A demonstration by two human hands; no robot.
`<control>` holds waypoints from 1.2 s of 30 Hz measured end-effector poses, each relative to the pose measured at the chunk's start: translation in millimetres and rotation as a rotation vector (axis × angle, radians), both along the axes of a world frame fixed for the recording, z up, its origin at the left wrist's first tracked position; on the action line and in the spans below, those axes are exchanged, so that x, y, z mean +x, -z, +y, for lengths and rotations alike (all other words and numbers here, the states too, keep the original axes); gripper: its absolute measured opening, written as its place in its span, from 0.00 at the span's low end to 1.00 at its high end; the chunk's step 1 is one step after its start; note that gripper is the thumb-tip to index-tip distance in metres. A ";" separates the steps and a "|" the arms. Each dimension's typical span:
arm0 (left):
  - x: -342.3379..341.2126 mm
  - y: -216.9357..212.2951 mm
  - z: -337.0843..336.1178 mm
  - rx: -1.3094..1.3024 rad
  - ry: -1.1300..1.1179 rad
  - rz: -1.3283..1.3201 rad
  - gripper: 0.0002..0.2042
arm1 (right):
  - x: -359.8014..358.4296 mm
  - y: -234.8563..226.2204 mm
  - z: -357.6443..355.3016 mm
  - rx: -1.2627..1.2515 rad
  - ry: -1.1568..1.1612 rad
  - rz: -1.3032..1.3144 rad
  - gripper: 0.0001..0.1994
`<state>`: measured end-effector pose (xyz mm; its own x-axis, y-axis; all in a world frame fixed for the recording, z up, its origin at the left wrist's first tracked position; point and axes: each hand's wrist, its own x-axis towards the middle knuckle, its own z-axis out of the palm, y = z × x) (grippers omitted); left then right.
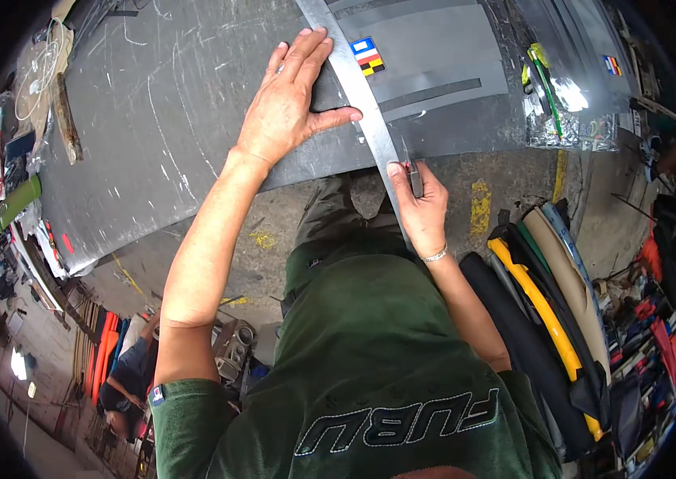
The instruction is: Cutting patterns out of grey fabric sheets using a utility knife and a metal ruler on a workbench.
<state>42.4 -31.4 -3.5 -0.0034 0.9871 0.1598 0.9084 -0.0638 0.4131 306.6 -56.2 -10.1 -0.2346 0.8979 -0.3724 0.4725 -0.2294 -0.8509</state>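
A long metal straightedge [354, 84] lies across the dark worktable [170, 104], its near end reaching past the table's edge toward my body. My left hand [286, 100] is spread flat, fingertips and thumb touching the straightedge's left side. At the table's near edge, my right hand [424, 203] is closed around a small knife-like cutter [415, 180], its thin tip pointing away from me. The right thumb rests against the straightedge. Right of the straightedge lies a grey sheet [450, 48] with darker strips and a small multicoloured patch [367, 56].
A clear plastic bag [569, 128] and yellow-green strips [541, 80] lie at the table's right. Rolls of material, one yellow [541, 307], stand on the floor at my right. A green roll [17, 199] lies far left. Another person [130, 375] is at lower left.
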 end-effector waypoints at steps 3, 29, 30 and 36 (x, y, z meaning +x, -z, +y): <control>-0.1 0.2 0.1 0.003 0.000 0.000 0.52 | -1.1 -2.5 0.5 -0.024 0.002 -0.013 0.15; 0.4 -41.2 9.3 -0.197 0.007 0.093 0.29 | -0.6 1.7 1.7 0.030 0.010 0.038 0.13; 3.3 -43.8 9.6 -0.226 -0.035 0.013 0.29 | -0.8 2.5 1.5 0.030 0.012 0.038 0.13; 4.0 -27.9 4.9 -0.152 -0.041 0.031 0.29 | 3.0 -0.5 3.1 -0.013 -0.021 -0.054 0.15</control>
<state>46.4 -26.5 24.4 -0.0411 0.9991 0.0095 0.9214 0.0342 0.3872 309.6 -53.2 -9.6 -0.2326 0.8880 -0.3966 0.5228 -0.2297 -0.8209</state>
